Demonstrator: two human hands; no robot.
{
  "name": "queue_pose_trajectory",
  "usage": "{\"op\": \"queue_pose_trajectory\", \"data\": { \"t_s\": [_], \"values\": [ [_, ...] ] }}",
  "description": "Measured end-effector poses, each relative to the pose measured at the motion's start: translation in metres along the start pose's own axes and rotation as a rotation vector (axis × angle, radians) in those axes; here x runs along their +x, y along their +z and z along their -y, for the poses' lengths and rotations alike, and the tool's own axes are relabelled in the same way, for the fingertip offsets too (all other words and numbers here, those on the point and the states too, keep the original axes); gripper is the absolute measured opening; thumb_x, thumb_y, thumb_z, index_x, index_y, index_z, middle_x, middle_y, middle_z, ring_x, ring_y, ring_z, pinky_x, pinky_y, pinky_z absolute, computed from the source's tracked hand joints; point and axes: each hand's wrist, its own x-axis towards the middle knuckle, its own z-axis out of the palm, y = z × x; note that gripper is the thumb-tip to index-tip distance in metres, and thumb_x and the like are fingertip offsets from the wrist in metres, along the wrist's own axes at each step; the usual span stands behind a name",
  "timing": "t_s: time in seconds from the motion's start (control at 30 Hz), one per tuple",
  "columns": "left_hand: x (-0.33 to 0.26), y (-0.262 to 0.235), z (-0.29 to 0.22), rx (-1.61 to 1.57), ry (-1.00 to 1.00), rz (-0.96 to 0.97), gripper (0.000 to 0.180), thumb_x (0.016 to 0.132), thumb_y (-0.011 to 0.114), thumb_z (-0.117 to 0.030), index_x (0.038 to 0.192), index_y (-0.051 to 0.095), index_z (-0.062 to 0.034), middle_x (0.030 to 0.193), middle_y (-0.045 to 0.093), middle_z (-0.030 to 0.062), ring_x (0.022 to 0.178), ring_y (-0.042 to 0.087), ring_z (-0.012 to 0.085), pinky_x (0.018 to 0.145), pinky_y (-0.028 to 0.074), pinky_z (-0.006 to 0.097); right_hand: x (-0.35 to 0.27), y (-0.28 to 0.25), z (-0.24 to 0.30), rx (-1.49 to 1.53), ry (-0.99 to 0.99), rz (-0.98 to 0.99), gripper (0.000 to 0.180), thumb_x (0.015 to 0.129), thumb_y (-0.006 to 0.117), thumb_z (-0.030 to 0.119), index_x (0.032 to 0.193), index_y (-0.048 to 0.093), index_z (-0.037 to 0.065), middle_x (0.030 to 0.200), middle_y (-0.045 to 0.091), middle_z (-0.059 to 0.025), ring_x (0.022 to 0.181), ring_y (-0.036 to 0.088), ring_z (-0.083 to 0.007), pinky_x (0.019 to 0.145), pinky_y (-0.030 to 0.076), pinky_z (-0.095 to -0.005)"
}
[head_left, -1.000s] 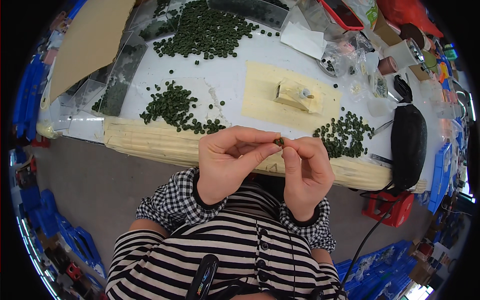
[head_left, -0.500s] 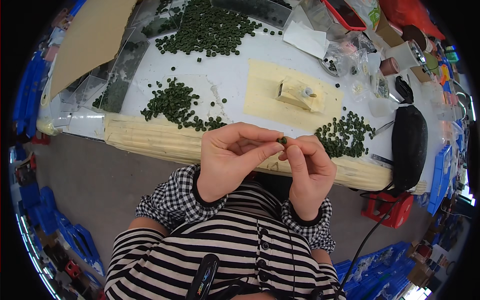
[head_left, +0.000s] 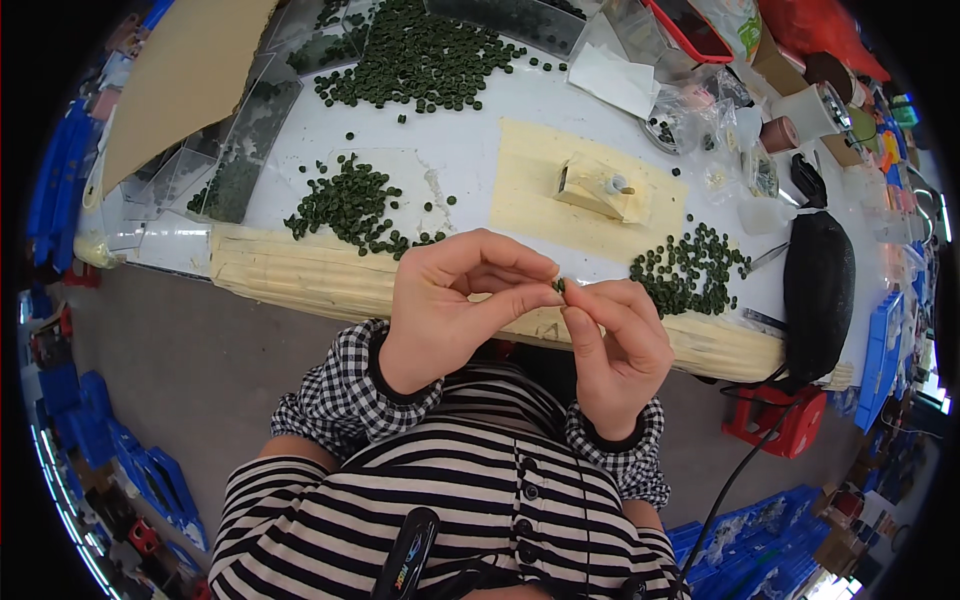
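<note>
Over the table's front edge, my left hand pinches a small dark green round piece between thumb and fingertips. The fingertips of my right hand are closed against the same piece from the other side, partly hiding it. Beyond my left hand lies a heap of similar green pieces. A second, looser group of green pieces spreads just past my right hand. Between these two groups, a cream-coloured block with a small peg on top stands on a yellow sheet.
A large pile of green pieces covers the back of the table, beside clear trays and a cardboard sheet. Small bags, a white napkin and a black cushion-like bag sit rightward. The table's front edge is padded.
My left hand has shifted slightly up and left, and its index finger has lifted a little. The green piece remains between the fingertips of both hands.
</note>
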Motion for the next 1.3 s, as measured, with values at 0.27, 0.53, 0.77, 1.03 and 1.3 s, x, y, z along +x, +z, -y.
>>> {"op": "queue_pose_trajectory", "data": {
  "t_s": [0.27, 0.53, 0.77, 1.03, 1.3],
  "values": [
    [-0.001, 0.001, 0.008, -0.021, 0.093, 0.037, 0.017, 0.085, 0.067, 0.007, 0.101, 0.070, 0.0051, 0.095, 0.070, 0.0119, 0.089, 0.069, 0.0150, 0.079, 0.057, 0.024, -0.003, 0.002, -0.002, 0.028, 0.006, -0.042, 0.025, 0.079, 0.071, -0.007, 0.104, 0.072, -0.003, 0.088, 0.067, -0.0100, 0.077, 0.061, -0.0164, 0.066, 0.048, -0.0237],
    [0.000, -0.003, 0.010, 0.096, 0.165, 0.061, 0.016, 0.086, 0.067, 0.007, 0.101, 0.070, 0.0053, 0.093, 0.071, 0.0117, 0.089, 0.068, 0.0132, 0.077, 0.056, 0.023, -0.004, -0.001, -0.002, 0.065, 0.028, 0.027, 0.028, 0.078, 0.072, -0.008, 0.106, 0.072, -0.002, 0.087, 0.066, -0.0086, 0.075, 0.059, -0.0151, 0.063, 0.046, -0.0231],
    [0.002, -0.007, 0.009, -0.064, -0.003, 0.122, 0.014, 0.086, 0.066, 0.008, 0.100, 0.070, 0.0055, 0.095, 0.071, 0.0122, 0.089, 0.069, 0.0135, 0.078, 0.056, 0.023, -0.002, -0.005, -0.004, -0.051, -0.080, 0.053, 0.032, 0.076, 0.074, -0.007, 0.107, 0.073, 0.002, 0.085, 0.065, -0.0066, 0.073, 0.057, -0.0166, 0.064, 0.044, -0.0257],
    [0.004, -0.007, 0.012, -0.148, 0.053, 0.178, 0.017, 0.087, 0.067, 0.006, 0.104, 0.067, 0.0066, 0.097, 0.070, 0.0130, 0.091, 0.069, 0.0151, 0.080, 0.057, 0.023, -0.001, -0.009, -0.001, -0.009, -0.089, 0.060, 0.033, 0.077, 0.073, -0.005, 0.108, 0.073, 0.003, 0.085, 0.065, -0.0060, 0.074, 0.057, -0.0180, 0.066, 0.044, -0.0268],
    [0.004, -0.010, 0.010, -0.228, -0.065, 0.192, 0.017, 0.087, 0.067, 0.006, 0.104, 0.067, 0.0069, 0.097, 0.070, 0.0129, 0.091, 0.069, 0.0156, 0.081, 0.057, 0.023, 0.005, -0.012, -0.002, -0.231, -0.294, 0.079, 0.035, 0.073, 0.075, -0.003, 0.107, 0.073, 0.004, 0.084, 0.064, -0.0051, 0.072, 0.057, -0.0193, 0.064, 0.044, -0.0281]
  ]
}}
